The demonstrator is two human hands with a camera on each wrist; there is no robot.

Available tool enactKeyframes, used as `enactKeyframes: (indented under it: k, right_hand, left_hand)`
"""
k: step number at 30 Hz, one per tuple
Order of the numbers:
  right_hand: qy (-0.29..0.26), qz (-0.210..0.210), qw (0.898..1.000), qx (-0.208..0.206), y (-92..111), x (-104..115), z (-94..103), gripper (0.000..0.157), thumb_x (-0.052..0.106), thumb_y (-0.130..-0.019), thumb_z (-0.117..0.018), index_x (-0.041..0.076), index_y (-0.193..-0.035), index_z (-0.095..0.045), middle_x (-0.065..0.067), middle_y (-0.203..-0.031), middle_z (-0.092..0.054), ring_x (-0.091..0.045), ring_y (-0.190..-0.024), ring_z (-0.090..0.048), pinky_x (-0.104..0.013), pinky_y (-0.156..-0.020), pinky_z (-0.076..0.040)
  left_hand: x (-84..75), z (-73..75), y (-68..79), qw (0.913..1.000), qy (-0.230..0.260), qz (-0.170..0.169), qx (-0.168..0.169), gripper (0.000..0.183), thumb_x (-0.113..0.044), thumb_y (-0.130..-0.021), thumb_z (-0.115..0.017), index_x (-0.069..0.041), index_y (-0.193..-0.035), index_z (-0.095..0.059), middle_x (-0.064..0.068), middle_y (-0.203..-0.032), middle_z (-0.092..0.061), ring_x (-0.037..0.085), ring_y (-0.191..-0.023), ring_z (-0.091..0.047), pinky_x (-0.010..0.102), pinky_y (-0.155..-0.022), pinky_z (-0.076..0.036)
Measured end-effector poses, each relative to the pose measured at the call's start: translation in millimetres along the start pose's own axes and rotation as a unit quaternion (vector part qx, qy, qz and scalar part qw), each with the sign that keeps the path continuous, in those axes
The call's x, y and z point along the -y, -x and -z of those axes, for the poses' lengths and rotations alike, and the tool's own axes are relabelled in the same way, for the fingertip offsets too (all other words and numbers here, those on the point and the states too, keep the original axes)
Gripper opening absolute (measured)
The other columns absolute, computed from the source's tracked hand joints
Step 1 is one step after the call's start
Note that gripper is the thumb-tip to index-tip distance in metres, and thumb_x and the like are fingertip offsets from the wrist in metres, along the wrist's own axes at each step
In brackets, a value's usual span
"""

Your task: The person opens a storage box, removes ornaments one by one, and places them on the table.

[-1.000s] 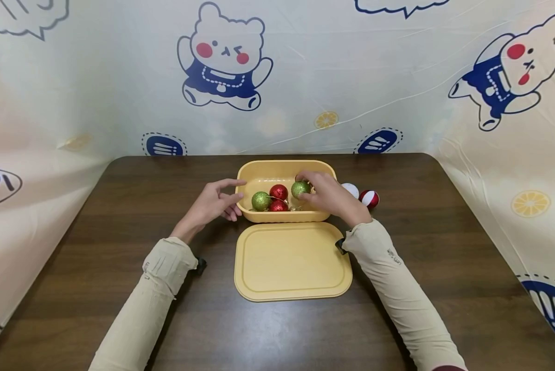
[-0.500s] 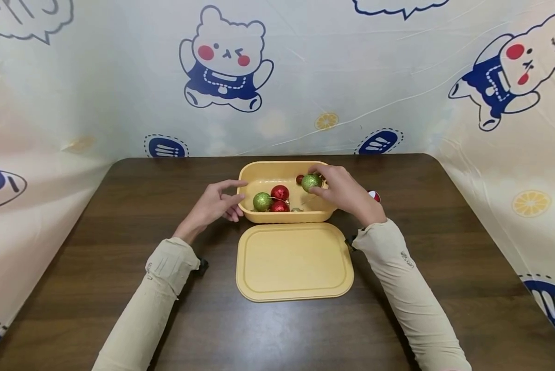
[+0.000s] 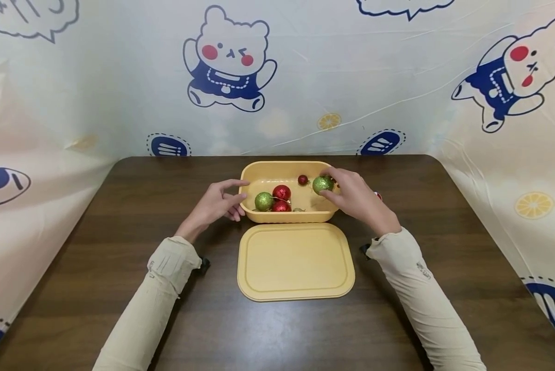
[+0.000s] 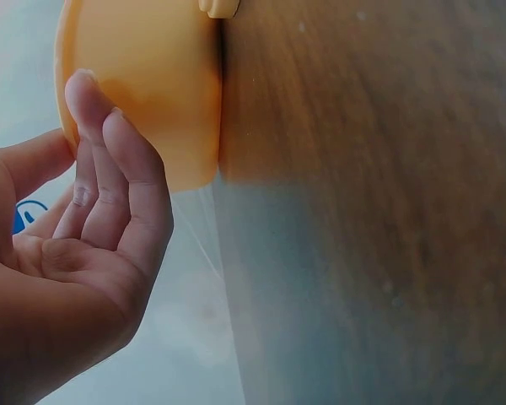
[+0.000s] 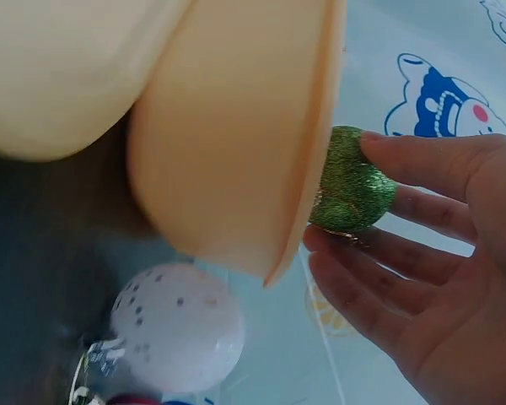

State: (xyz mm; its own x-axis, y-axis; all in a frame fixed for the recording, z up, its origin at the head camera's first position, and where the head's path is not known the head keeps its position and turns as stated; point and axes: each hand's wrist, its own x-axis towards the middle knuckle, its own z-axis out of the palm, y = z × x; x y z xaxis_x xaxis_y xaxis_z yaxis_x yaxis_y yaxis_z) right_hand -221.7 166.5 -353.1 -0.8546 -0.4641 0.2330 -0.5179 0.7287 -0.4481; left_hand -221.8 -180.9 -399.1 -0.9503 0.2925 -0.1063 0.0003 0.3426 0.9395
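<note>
A glittery green Christmas ball (image 3: 322, 184) is held between the thumb and fingers of my right hand (image 3: 353, 195), over the right end of the yellow box (image 3: 296, 217). The right wrist view shows this green ball (image 5: 351, 179) just above the box's rim. At the box's left end my left hand (image 3: 217, 204) touches the rim with thumb and index finger. Its other fingers bend loosely beside the outer wall in the left wrist view. Inside the box lie another green ball (image 3: 264, 201), two red balls (image 3: 282, 192) and a small dark red ball (image 3: 302, 180).
A yellow lid (image 3: 296, 263) lies flat on the dark wooden table (image 3: 166, 178) in front of the box. Right of the box, a white dotted ball (image 5: 179, 329) sits on the table. A red and white ball (image 3: 378, 196) is mostly hidden behind my right hand.
My right hand has lifted the green ball and carried it right, towards the box's right end. The small dark red ball has come into sight. My left hand stays at the rim.
</note>
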Motion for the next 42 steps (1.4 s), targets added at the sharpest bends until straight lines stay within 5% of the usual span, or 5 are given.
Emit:
enactKeyframes:
  k: [10, 20, 29, 42]
  right_hand:
    - [-0.026, 0.001, 0.999, -0.032, 15.1, -11.4, 11.6, 0.037, 0.021, -0.094, -0.072, 0.004, -0.124, -0.061, -0.009, -0.11, -0.066, -0.025, -0.093, -0.062, -0.046, -0.081, -0.055]
    - [-0.002, -0.009, 0.999, -0.048, 31.1, -19.6, 22.3, 0.034, 0.021, -0.092, -0.074, 0.007, -0.121, -0.062, -0.007, -0.106, -0.067, -0.021, -0.083, -0.061, -0.038, -0.072, -0.054]
    - [0.016, -0.022, 0.998, -0.061, 49.9, -35.9, 38.5, 0.034, 0.018, -0.092, -0.073, 0.005, -0.121, -0.061, -0.01, -0.108, -0.067, -0.026, -0.09, -0.066, -0.044, -0.076, -0.057]
    - [0.024, -0.103, 0.994, -0.036, 76.2, -65.2, 60.8, 0.037, 0.014, -0.09, -0.075, 0.002, -0.121, -0.06, -0.018, -0.111, -0.066, -0.034, -0.098, -0.064, -0.053, -0.083, -0.055]
  left_hand:
    - [-0.9, 4.2, 4.3, 1.0, -0.005, 0.001, -0.001, 0.045, -0.018, -0.101, -0.06, -0.008, -0.144, -0.051, 0.017, -0.072, -0.07, 0.024, -0.056, -0.065, 0.037, -0.059, -0.059]
    - [-0.4, 3.8, 3.5, 1.0, -0.004, -0.001, -0.003, 0.045, -0.019, -0.101, -0.06, -0.009, -0.144, -0.051, 0.017, -0.073, -0.07, 0.024, -0.056, -0.065, 0.038, -0.058, -0.059]
    - [-0.2, 0.9, 0.6, 1.0, 0.002, -0.002, 0.002, 0.044, -0.015, -0.101, -0.06, -0.008, -0.144, -0.051, 0.018, -0.072, -0.069, 0.023, -0.055, -0.065, 0.037, -0.057, -0.058]
    - [-0.3, 0.4, 0.1, 1.0, -0.002, 0.002, 0.005, 0.045, -0.02, -0.101, -0.061, -0.009, -0.144, -0.051, 0.018, -0.073, -0.07, 0.024, -0.057, -0.066, 0.041, -0.061, -0.059]
